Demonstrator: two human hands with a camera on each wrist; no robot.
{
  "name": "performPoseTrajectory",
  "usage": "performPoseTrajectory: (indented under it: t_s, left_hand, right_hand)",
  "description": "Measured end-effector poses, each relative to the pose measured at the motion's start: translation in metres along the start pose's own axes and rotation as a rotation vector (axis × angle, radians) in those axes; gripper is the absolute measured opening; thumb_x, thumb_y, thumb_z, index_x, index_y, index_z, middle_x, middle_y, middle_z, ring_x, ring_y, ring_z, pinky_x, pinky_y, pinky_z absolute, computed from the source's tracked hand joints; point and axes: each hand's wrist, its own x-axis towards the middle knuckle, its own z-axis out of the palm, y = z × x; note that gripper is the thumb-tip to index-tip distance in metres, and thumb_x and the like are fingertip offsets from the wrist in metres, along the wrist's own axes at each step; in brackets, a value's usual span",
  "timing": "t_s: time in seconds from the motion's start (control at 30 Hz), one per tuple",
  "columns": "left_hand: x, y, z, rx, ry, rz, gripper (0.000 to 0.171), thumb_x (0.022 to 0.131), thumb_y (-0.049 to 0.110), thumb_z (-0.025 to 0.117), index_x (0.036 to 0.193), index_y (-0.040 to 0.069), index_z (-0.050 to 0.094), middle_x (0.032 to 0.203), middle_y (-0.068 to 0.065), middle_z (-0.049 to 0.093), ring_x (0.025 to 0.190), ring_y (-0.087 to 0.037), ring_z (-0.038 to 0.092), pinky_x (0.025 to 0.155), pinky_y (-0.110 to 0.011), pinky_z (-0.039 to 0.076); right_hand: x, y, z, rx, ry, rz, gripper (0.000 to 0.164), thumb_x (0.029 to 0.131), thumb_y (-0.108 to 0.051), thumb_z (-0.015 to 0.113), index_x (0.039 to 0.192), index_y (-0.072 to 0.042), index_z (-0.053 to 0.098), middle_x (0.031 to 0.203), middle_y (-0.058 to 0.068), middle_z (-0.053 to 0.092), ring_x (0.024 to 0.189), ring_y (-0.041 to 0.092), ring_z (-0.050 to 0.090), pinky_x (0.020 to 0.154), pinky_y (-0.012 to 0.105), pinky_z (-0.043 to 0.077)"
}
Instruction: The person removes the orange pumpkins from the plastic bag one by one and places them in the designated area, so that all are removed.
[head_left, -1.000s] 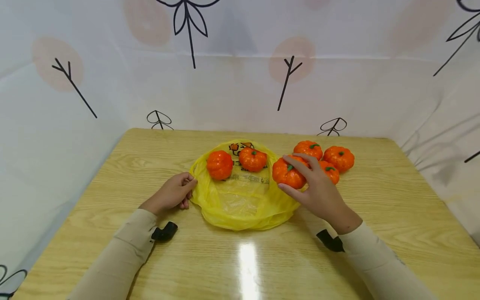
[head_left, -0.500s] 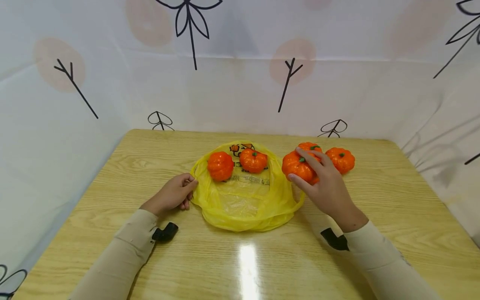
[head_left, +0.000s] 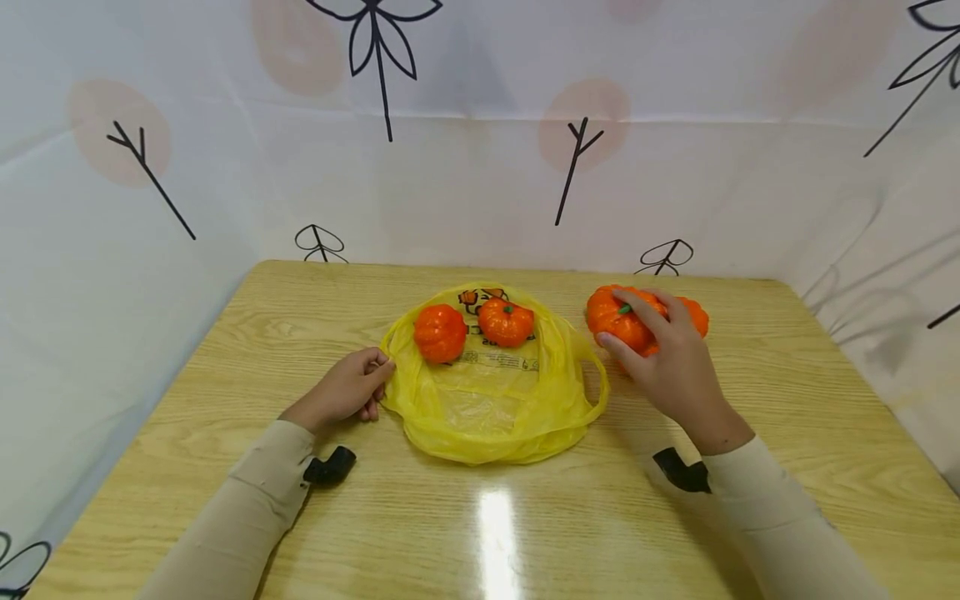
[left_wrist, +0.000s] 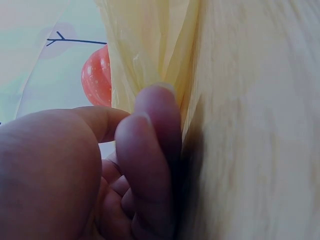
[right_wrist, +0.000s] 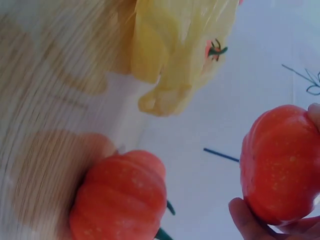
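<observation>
My left hand [head_left: 345, 387] pinches the left rim of a yellow plastic bag [head_left: 480, 437] that lies spread with its mouth facing up. In the left wrist view the bag's film [left_wrist: 145, 55] runs up from the thumb and finger. Inside the bag sit two small orange pumpkins, one on the left [head_left: 440, 333] and one near the back [head_left: 506, 325]. To the right of the bag, my right hand [head_left: 678, 379] grips another pumpkin [head_left: 609, 315] from above. The right wrist view shows this held pumpkin [right_wrist: 280, 165] raised off the table, apart from one below [right_wrist: 120, 195].
Several pumpkins are grouped under and behind the right hand, mostly hidden by it; one [head_left: 697, 315] shows at its right. The bag's right handle loop [head_left: 602, 387] sticks out toward them. A patterned cloth wall [head_left: 480, 192] borders the wooden table [head_left: 420, 525].
My right hand has carried its pumpkin rightward, from over the bag's right rim to above the grouped pumpkins. The left hand and the pumpkins in the bag have stayed put.
</observation>
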Motion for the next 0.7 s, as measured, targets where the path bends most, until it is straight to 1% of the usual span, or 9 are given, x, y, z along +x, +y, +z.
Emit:
performPoseTrajectory:
  t_s: [0.2, 0.3, 0.53, 0.7]
  left_hand:
    - [0.000, 0.000, 0.000, 0.005, 0.001, 0.001, 0.030, 0.108, 0.033, 0.047, 0.102, 0.003, 0.052, 0.073, -0.008, 0.055, 0.048, -0.016, 0.060, 0.046, -0.030, 0.052]
    - [0.000, 0.000, -0.001, 0.011, 0.001, 0.001, 0.030, 0.108, 0.033, 0.047, 0.102, 0.003, 0.052, 0.073, -0.008, 0.056, 0.048, -0.016, 0.060, 0.046, -0.030, 0.053]
    - [-0.001, 0.002, -0.001, 0.014, 0.000, -0.008, 0.031, 0.108, 0.033, 0.046, 0.101, 0.003, 0.051, 0.073, -0.008, 0.056, 0.048, -0.016, 0.059, 0.046, -0.030, 0.053]
    - [-0.002, 0.002, -0.001, 0.021, 0.002, -0.006, 0.032, 0.108, 0.034, 0.046, 0.100, 0.003, 0.051, 0.073, -0.008, 0.056, 0.048, -0.016, 0.059, 0.045, -0.029, 0.052]
  right_hand:
    - [0.003, 0.011, -0.005, 0.011, 0.056, 0.045, 0.054, 0.089, -0.022, 0.078, 0.139, -0.018, 0.058, 0.138, 0.032, 0.045, 0.113, 0.055, 0.054, 0.084, 0.073, 0.050]
    - [0.005, 0.017, -0.009, 0.010, 0.091, 0.073, 0.054, 0.089, -0.021, 0.078, 0.139, -0.016, 0.059, 0.138, 0.031, 0.045, 0.116, 0.055, 0.053, 0.087, 0.073, 0.048]
    - [0.009, 0.033, -0.014, 0.014, 0.157, 0.174, 0.053, 0.092, -0.026, 0.075, 0.141, -0.021, 0.057, 0.135, 0.032, 0.046, 0.118, 0.053, 0.051, 0.091, 0.073, 0.047]
    - [0.010, 0.046, -0.017, 0.001, 0.190, 0.218, 0.053, 0.093, -0.028, 0.072, 0.143, -0.020, 0.055, 0.136, 0.032, 0.045, 0.118, 0.053, 0.051, 0.091, 0.074, 0.047]
